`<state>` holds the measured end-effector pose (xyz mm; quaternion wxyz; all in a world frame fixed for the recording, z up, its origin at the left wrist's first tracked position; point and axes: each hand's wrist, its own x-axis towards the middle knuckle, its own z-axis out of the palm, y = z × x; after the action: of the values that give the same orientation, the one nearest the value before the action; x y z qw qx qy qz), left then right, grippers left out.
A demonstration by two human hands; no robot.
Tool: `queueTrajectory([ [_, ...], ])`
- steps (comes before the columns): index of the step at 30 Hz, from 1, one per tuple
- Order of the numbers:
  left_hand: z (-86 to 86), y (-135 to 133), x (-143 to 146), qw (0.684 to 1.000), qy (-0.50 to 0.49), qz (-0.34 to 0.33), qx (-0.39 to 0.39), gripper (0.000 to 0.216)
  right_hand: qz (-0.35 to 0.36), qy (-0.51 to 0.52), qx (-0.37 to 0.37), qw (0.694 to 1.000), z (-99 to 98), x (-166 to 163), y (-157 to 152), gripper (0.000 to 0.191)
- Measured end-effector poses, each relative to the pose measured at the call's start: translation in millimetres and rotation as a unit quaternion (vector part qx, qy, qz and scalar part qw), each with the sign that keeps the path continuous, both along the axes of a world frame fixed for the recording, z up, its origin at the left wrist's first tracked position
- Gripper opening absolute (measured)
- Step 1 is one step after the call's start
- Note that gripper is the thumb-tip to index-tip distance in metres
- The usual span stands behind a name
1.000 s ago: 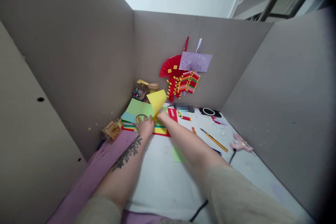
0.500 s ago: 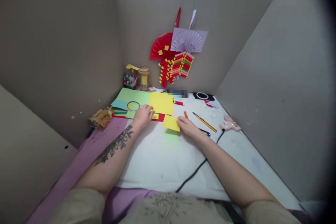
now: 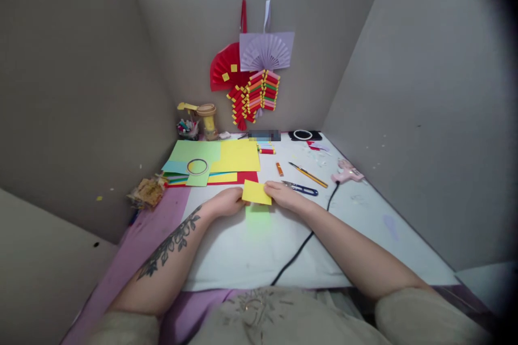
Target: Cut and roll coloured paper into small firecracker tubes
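Note:
Between my two hands a small yellow sheet of paper is held slightly above the white tabletop. My right hand pinches its right edge, thumb on top. At the left edge my left hand has its fingers closed, partly behind the paper. Just beyond lie stacked coloured paper sheets, green, yellow, blue and red, with a roll of tape resting on them. Close to my right hand are dark blue thread snips.
A pink glue gun with a black cable lies at the right. An orange stick and a yellow pen-shaped cutter lie beyond the snips. A red paper fan and a lilac fan hang on the back wall.
My left hand has come off the paper stack and moved down to the yellow sheet's left edge. My right hand still holds the sheet. The head view has shifted.

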<state>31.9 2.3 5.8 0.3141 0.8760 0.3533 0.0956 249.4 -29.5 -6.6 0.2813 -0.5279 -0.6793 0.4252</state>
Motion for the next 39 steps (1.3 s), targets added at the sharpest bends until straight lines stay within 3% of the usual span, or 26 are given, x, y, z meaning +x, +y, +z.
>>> queueTrajectory([
  [4, 8.2, -4.8, -10.0, 0.997, -0.018, -0.032, -0.068, 0.021, 0.040, 0.000, -0.005, 0.999, 4.9, 3.4, -6.6, 0.023],
  [9, 0.8, 7.3, -10.8, 0.979, -0.113, 0.131, -0.112, 0.034, -0.074, -0.047, 0.056, 0.995, -0.8, 4.0, 16.7, 0.023],
  [13, -9.6, 13.1, -4.2, 0.956, -0.171, 0.206, -0.119, 0.042, -0.054, -0.082, 0.078, 0.992, -8.0, -5.1, 27.1, 0.022],
  [17, -17.7, 16.7, -0.4, 0.930, -0.210, 0.279, -0.117, 0.037, -0.097, -0.145, 0.248, 0.953, -7.4, -13.0, 18.7, 0.031],
  [20, -23.9, 18.9, 0.0, 0.910, -0.245, 0.310, -0.127, 0.038, -0.034, -0.217, 0.356, 0.908, -4.7, -16.8, 11.5, 0.032],
  [23, -28.4, 19.3, 0.6, 0.902, -0.253, 0.315, -0.154, 0.037, 0.010, -0.277, 0.380, 0.883, -5.1, -21.1, 10.4, 0.017],
  [26, -27.7, 17.9, 0.9, 0.911, -0.217, 0.316, -0.155, 0.036, 0.017, -0.301, 0.388, 0.871, -8.8, -23.5, 13.6, 0.021],
  [29, -21.7, 14.9, -0.3, 0.938, -0.157, 0.308, -0.036, 0.036, 0.023, -0.310, 0.381, 0.871, -13.3, -22.7, 16.6, 0.021],
  [32, -15.3, 10.1, -1.7, 0.966, -0.091, 0.220, 0.096, 0.025, 0.032, -0.314, 0.352, 0.881, -16.9, -20.8, 17.9, 0.021],
  [35, -12.2, 5.1, -1.1, 0.980, -0.023, 0.152, 0.123, 0.018, 0.034, -0.304, 0.328, 0.894, -19.0, -19.7, 18.7, 0.020],
  [39, -10.3, 2.5, 0.7, 0.979, 0.010, 0.134, 0.151, 0.016, 0.029, -0.278, 0.302, 0.911, -19.3, -20.0, 19.8, 0.018],
])
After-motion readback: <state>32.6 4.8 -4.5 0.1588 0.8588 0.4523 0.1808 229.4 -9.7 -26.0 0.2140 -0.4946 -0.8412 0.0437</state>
